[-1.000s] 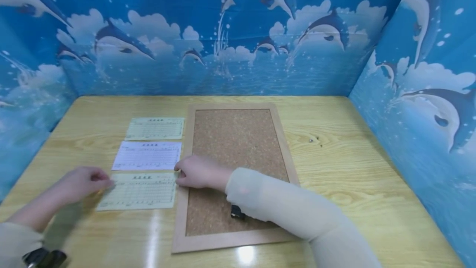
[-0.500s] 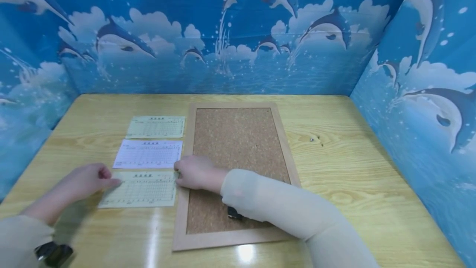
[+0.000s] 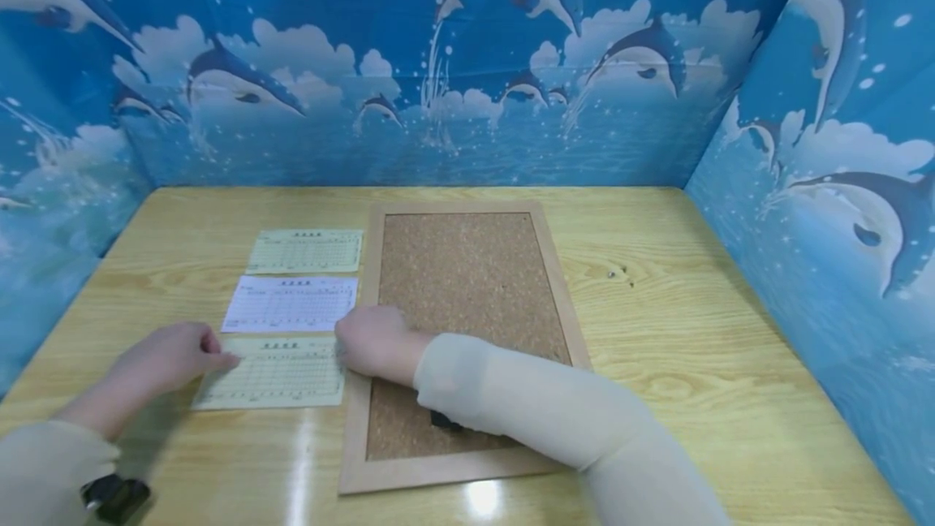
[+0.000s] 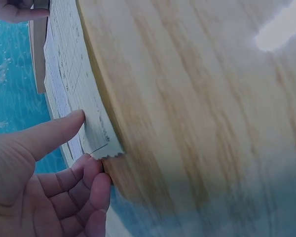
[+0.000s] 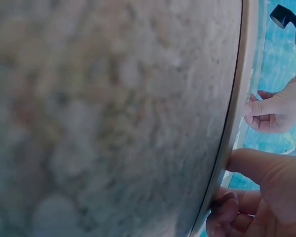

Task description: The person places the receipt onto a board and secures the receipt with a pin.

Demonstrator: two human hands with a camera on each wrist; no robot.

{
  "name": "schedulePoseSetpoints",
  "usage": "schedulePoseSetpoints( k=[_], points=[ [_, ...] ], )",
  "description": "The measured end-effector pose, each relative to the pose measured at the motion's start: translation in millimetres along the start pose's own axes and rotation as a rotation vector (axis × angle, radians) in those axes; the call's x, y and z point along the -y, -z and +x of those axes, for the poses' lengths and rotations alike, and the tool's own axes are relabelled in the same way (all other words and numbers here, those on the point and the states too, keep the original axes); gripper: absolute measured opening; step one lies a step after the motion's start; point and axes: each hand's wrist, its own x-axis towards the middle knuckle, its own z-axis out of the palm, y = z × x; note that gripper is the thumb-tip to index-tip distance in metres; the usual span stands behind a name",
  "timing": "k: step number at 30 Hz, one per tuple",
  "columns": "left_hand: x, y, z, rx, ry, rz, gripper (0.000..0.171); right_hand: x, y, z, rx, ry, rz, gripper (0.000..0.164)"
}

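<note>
Three printed paper forms lie in a column to the left of a wood-framed cork board (image 3: 467, 282). The nearest, a pale green form (image 3: 281, 380), has my left hand (image 3: 164, 360) at its left edge. In the left wrist view the thumb (image 4: 64, 129) is on top of this form and curled fingers are at its torn-looking edge. My right hand (image 3: 372, 343) reaches across the board and pinches the same form's upper right corner, beside the frame's left side. Its fingertips are partly hidden in the head view.
Behind the green form lie a white form (image 3: 292, 304) and a smaller green form (image 3: 305, 251). Small metallic bits (image 3: 617, 273) sit on the wooden table (image 3: 701, 364) right of the board. A dolphin-print backdrop (image 3: 409, 136) encloses the table's back and sides.
My left hand has shifted slightly right along the near green form's left edge. The right hand has edged left and turned, its fingers now more hidden. The forms and board have stayed put.
</note>
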Motion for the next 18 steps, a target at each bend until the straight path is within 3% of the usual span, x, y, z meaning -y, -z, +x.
schedulePoseSetpoints(
  k=[4,10,18],
  points=[
    [0.0,-0.8,0.1,-0.005,-0.007,-0.003,0.032,5,0,2,0.011,-0.018,-0.060,0.017],
    [0.5,-1.9,0.8,0.007,0.015,-0.037,0.030,9,-1,3,-0.013,0.027,-0.178,0.015],
    [7.7,-3.8,4.6,-0.009,-0.019,-0.061,0.029,12,-1,3,-0.007,0.077,-0.155,0.013]
  ],
)
